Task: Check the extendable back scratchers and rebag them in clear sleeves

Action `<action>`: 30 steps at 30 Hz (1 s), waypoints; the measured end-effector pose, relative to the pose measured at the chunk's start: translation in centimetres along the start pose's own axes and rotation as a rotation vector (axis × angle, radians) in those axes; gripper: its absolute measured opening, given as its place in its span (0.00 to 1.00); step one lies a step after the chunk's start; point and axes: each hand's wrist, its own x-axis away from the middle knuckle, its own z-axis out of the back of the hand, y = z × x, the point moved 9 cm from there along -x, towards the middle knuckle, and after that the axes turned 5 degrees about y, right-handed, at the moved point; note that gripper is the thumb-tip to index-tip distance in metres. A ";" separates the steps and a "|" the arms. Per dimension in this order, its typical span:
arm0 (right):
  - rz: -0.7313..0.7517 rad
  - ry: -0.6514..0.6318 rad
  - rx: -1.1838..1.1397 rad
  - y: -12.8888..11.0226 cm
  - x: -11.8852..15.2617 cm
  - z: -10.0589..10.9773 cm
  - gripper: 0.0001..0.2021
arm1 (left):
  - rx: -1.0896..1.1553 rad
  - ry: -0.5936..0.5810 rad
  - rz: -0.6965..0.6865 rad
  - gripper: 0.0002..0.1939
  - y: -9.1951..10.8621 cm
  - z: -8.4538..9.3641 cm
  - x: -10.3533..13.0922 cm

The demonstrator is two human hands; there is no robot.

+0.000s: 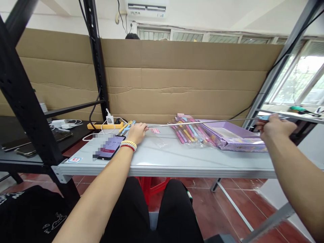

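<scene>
A long thin grey strand runs taut and nearly level above the table, from hand to hand; I cannot tell whether it is cord or tape. My left hand, closed, pinches its left end near the table's back edge. At the far right my right hand is closed on the other end, where a small light-blue piece shows at the fingers. Beneath the strand lie several pens in clear plastic packets. Next to them sits an open purple box. Beside my left wrist is a phone.
A yellow power strip with a white charger and cables lies behind the phone. The cardboard panel closes off the table's back. Black metal posts rise on the left. A pink label lies on the white table.
</scene>
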 end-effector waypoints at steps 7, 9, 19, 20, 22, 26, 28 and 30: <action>-0.214 0.031 -0.010 2.2 4.1 -0.7 0.12 | -0.005 -0.021 0.029 0.14 -2.1 0.2 0.2; -0.235 0.012 -0.022 2.5 4.0 -0.5 0.12 | 0.005 -0.034 0.016 0.14 -2.2 -0.1 0.2; -0.273 -0.501 0.002 3.2 9.7 -6.0 0.14 | 0.058 -0.071 -0.099 0.15 2.1 -1.0 0.1; -0.280 -0.549 -0.010 3.2 11.4 -7.1 0.14 | 0.051 -0.071 -0.102 0.15 2.6 -1.0 0.1; -0.295 -0.645 -0.027 3.4 15.2 -9.1 0.13 | 0.025 -0.071 -0.099 0.16 3.0 -1.0 0.2; -0.285 -0.862 -0.058 3.3 22.8 -13.0 0.14 | -0.023 -0.068 -0.079 0.17 2.9 -0.4 0.3; -0.284 -0.908 -0.090 3.2 25.5 -14.2 0.16 | -0.023 -0.057 -0.060 0.16 2.7 0.1 0.3; -0.271 -0.930 -0.117 3.0 27.5 -15.0 0.17 | -0.016 -0.042 -0.029 0.16 2.7 0.6 0.3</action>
